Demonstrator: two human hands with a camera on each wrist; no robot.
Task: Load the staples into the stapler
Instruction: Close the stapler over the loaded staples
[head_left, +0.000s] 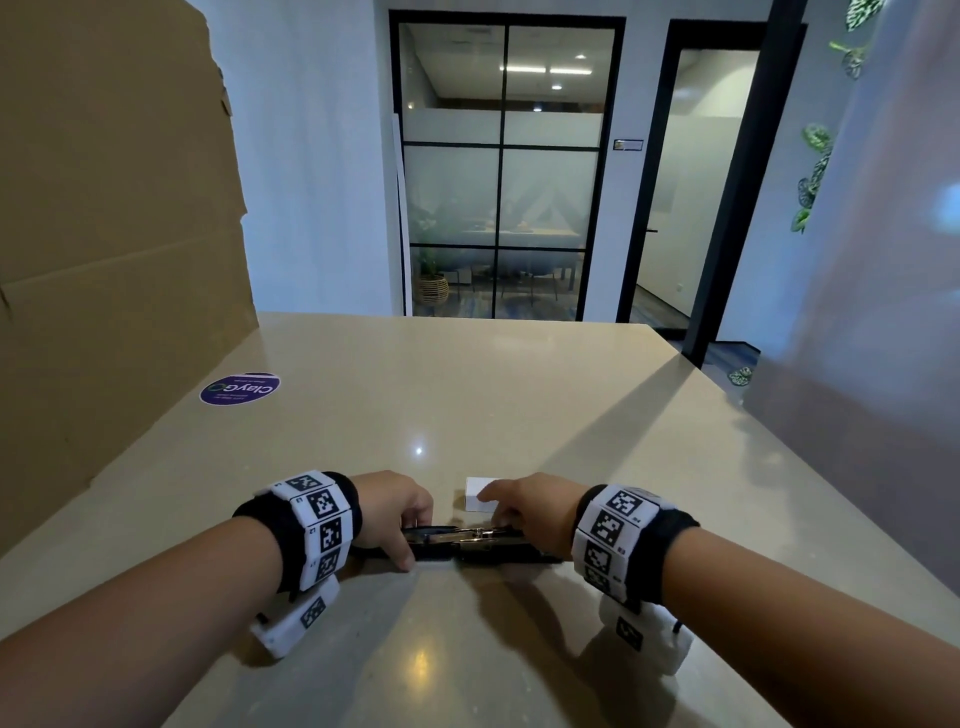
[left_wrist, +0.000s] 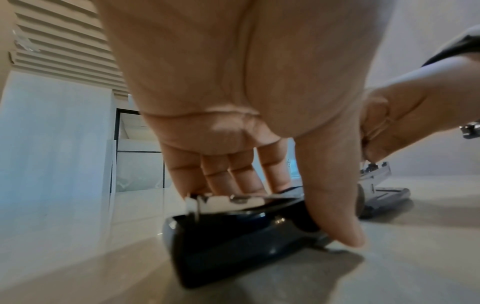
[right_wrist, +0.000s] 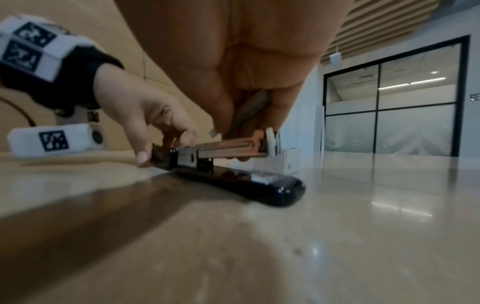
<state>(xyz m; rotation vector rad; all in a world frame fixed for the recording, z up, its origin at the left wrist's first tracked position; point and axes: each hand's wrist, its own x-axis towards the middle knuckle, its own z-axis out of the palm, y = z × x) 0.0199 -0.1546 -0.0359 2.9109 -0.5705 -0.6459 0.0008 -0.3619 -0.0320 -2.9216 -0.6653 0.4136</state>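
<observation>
A black stapler (head_left: 457, 544) lies opened out flat on the beige table (head_left: 467, 405), close to me. My left hand (head_left: 413, 540) pinches its folded-back black top cover (left_wrist: 233, 236) between thumb and fingers and holds it down on the table. The metal magazine (right_wrist: 228, 149) stands slightly raised over the black base (right_wrist: 270, 191). My right hand (right_wrist: 249, 125) is just above the magazine's front end and pinches a grey strip of staples (right_wrist: 253, 111), tilted downward toward the channel. A small white staple box (head_left: 475, 493) sits right behind the stapler.
A tall cardboard sheet (head_left: 114, 234) stands along the table's left side. A round purple sticker (head_left: 240, 387) lies on the table at the left. Glass doors (head_left: 501, 171) lie beyond the far edge, and a pale wall (head_left: 893, 260) rises at the right.
</observation>
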